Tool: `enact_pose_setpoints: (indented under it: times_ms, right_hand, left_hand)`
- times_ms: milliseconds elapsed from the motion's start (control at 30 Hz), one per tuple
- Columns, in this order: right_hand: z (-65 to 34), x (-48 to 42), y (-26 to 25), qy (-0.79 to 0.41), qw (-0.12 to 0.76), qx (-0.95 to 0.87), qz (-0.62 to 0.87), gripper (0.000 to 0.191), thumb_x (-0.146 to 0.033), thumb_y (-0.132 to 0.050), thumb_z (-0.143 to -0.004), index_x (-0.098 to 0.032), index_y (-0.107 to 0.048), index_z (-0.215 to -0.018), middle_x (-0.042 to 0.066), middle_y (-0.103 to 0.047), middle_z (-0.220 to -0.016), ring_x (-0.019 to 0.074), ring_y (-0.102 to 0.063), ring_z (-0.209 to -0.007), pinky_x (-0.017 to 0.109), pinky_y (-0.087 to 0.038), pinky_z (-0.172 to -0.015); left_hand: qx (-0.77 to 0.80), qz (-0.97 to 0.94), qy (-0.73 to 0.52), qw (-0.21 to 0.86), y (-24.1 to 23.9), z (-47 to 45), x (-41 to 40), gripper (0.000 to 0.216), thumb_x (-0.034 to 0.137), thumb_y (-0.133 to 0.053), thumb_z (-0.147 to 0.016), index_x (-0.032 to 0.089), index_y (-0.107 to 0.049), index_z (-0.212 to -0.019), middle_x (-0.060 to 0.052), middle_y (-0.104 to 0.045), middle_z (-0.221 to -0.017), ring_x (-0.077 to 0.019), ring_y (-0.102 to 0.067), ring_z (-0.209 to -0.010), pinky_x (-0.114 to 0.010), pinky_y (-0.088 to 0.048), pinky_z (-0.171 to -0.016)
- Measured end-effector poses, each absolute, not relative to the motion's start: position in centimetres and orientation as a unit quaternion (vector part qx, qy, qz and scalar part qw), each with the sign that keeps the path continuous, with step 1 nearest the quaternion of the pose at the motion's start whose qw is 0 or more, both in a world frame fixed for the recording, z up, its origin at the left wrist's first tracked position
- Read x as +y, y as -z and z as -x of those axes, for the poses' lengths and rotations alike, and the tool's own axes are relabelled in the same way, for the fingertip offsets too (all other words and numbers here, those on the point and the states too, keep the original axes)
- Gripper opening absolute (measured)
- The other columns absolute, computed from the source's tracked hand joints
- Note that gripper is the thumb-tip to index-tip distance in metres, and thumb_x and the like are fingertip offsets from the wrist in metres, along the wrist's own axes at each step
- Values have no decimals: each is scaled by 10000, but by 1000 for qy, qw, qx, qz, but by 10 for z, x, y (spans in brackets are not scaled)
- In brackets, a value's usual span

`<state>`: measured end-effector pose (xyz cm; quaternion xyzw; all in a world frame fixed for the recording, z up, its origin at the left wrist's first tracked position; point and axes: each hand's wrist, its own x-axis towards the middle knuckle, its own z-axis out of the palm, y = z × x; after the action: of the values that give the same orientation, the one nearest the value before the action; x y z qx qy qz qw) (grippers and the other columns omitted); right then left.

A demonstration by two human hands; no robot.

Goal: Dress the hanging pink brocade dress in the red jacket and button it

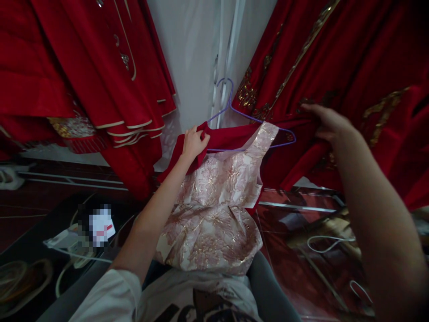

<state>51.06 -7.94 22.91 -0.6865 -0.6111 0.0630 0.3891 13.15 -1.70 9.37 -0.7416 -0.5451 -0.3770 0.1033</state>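
A pale pink and gold brocade dress (221, 179) hangs from a thin purple wire hanger (231, 100), its skirt bunched over my lap. One wide strap sits on the hanger's right arm. Behind the dress is a red garment (228, 137), part of which shows at the neckline. At the hanger's left shoulder, my left hand (195, 142) is closed on this red garment, covering the spot where the left strap lies. My right hand (328, 123) is out to the right against red cloth. Its thumb and fingers look apart, and some fingertips are hard to make out.
Red garments with gold trim hang at left (127, 103) and right (335, 58). A dark surface (30, 237) at lower left carries a clear plastic item and a roll. White cords (330, 241) lie at lower right, above the reddish tiled floor (278, 255).
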Motion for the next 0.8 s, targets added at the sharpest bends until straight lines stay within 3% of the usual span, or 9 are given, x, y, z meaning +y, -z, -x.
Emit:
enact_pose_setpoints:
  times_ms: [67,167,300,367,433,533,667,800]
  right_hand:
    - [-515,-85,-228,-77,349,-634,685,395,-393,-621,-864,-183,-617,-1198,147,-672,-1129,155,-625,-808,291,-468,-717]
    - [-528,-84,-222,24,202,-643,738,511,-253,-837,-634,-201,-655,-1108,118,-678,-1074,186,-608,-843,309,-448,-768]
    - [-541,-79,-214,88,58,-643,759,606,0,-801,-545,-162,-631,-1104,150,-672,-1037,226,-605,-835,329,-446,-768]
    - [-540,-82,-211,51,80,-667,739,614,-63,-830,-557,-180,-605,-1116,124,-673,-1022,213,-611,-817,310,-455,-750]
    - [-533,-90,-209,42,150,-681,716,583,-258,-858,-606,-211,-590,-1121,88,-678,-992,205,-616,-805,300,-461,-732]
    - [-510,-101,-205,126,224,-674,693,488,-455,-774,-710,-239,-613,-1116,85,-689,-986,237,-630,-871,323,-457,-780]
    - [-474,-100,-199,176,273,-662,675,298,-428,-586,-880,-223,-658,-1085,114,-708,-1013,263,-637,-985,339,-428,-907]
    - [-448,-95,-188,149,297,-661,673,308,-461,-531,-896,-196,-643,-1006,134,-702,-999,284,-640,-978,348,-436,-906]
  left_hand:
    - [-543,743,378,106,-94,-130,-16,313,311,-418,-919,149,-679,-862,-140,-642,-998,-286,-592,-1035,-414,-392,-964]
    - [-543,744,374,105,-94,-128,-15,308,309,-421,-918,147,-681,-883,-146,-641,-1017,-293,-585,-1055,-421,-384,-975]
    - [-549,741,370,113,-94,-126,-15,305,315,-428,-912,150,-684,-884,-143,-643,-1011,-295,-586,-1050,-424,-393,-965]
    - [-551,739,370,116,-94,-126,-15,303,312,-429,-910,153,-685,-883,-144,-643,-1011,-296,-585,-1049,-428,-393,-965]
    - [-550,740,371,110,-94,-128,-16,306,310,-422,-913,152,-684,-889,-147,-642,-1014,-299,-582,-1054,-434,-389,-969]
    - [-549,739,378,92,-92,-133,-18,320,306,-408,-919,143,-682,-908,-155,-637,-1025,-303,-575,-1076,-439,-378,-982]
    - [-547,739,382,92,-92,-136,-22,325,300,-404,-917,137,-685,-929,-157,-635,-1034,-302,-570,-1084,-431,-376,-982]
    - [-547,747,367,96,-96,-133,-26,324,305,-403,-917,149,-687,-923,-154,-636,-1025,-306,-571,-1071,-441,-393,-961]
